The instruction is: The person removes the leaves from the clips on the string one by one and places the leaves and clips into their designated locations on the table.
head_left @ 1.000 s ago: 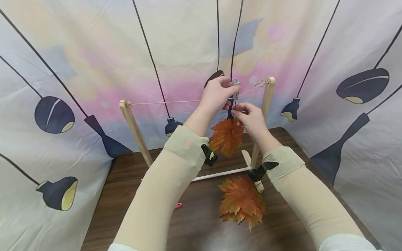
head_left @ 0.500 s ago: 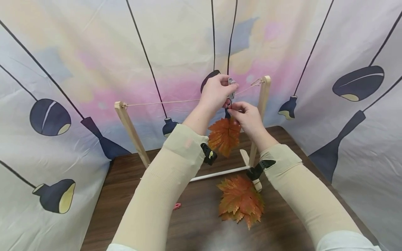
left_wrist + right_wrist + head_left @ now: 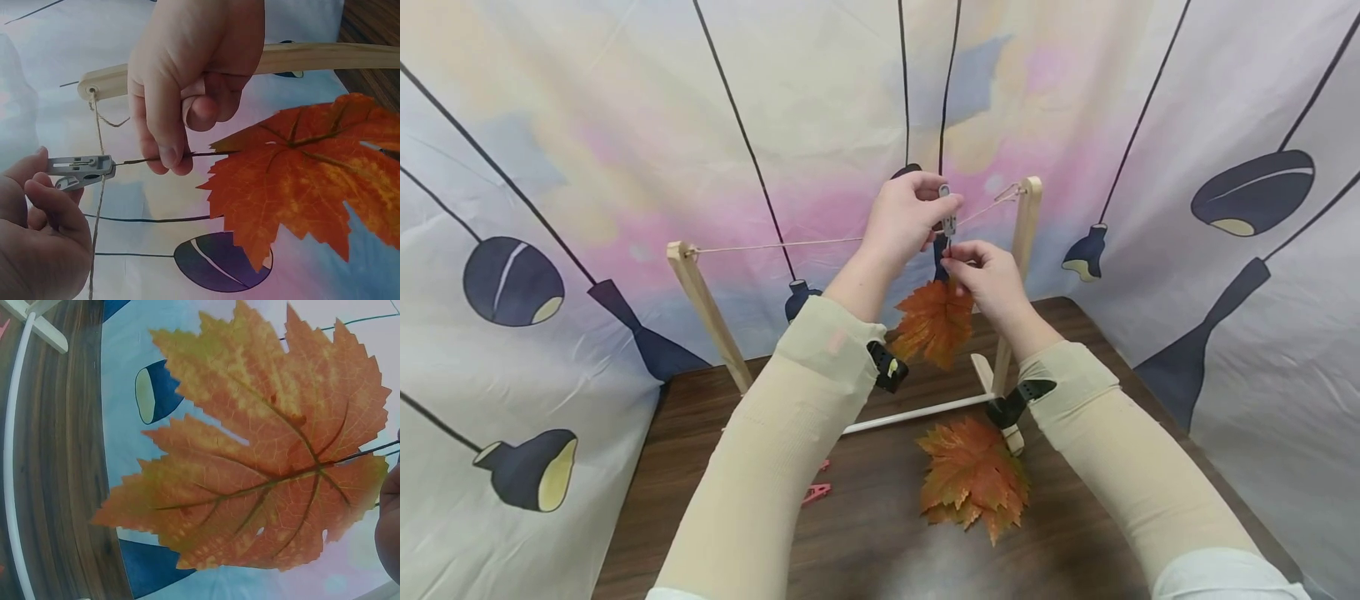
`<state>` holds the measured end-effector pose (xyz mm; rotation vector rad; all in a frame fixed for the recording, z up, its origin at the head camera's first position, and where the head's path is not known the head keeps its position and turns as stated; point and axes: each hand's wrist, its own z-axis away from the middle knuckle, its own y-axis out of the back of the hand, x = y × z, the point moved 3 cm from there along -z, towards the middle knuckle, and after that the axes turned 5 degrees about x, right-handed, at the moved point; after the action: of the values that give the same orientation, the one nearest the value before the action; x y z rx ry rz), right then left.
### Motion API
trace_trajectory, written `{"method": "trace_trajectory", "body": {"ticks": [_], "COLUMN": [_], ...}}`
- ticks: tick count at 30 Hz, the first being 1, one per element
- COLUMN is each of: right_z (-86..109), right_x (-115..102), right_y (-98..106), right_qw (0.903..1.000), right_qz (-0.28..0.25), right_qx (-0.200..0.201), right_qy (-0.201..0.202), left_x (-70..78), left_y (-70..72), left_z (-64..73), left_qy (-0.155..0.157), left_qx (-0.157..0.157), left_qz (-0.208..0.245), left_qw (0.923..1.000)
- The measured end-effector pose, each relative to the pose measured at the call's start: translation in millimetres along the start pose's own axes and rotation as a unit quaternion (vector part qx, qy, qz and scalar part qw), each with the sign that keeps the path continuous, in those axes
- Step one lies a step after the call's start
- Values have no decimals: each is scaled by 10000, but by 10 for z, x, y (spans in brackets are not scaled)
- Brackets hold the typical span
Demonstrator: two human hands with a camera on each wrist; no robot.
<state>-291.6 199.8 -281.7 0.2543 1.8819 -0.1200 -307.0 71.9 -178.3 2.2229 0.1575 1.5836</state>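
My left hand (image 3: 898, 217) holds a grey clothespin (image 3: 81, 167) by its handle end at the string (image 3: 97, 237). The clothespin's nose lies across the string, with the tip of a leaf stem right at it. My right hand (image 3: 988, 275) pinches that dark stem (image 3: 137, 161) between thumb and fingertips, just below the clothespin. From the stem hangs an orange-red artificial maple leaf (image 3: 936, 323), which fills much of the right wrist view. In that view only a small part of the right hand (image 3: 389, 525) shows at the right edge.
The string runs between two wooden posts (image 3: 703, 312), joined low down by a white rod (image 3: 917, 414). A pile of maple leaves (image 3: 973, 479) lies on the brown table (image 3: 880, 533). Pink clothespins (image 3: 816, 493) lie beside my left forearm. A printed curtain (image 3: 820, 100) hangs behind.
My left hand and forearm have shifted slightly left, uncovering more of the pink clothespins. The right hand keeps its pinch on the stem, and the head view has drifted a little.
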Motion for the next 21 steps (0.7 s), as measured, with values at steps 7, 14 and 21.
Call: {"method": "trace_trajectory", "body": {"ticks": [7,14,21], "right_z": [-11,7,4], "right_x": [2,11,15], "right_y": [-27,-43,-23], "right_qw": [9999,9996,9993], "right_qz": [109,275,352], "right_qx": [50,20,81], "right_qy": [25,72,89], "left_x": [2,5,38], "left_y": [19,83,95], "left_z": [-6,4,-17], "left_qy": [-245,-306,-314], "left_qx": [60,344,633], "left_qz": [-488,-343,-99], "left_qw": [9985,9984,9974]}}
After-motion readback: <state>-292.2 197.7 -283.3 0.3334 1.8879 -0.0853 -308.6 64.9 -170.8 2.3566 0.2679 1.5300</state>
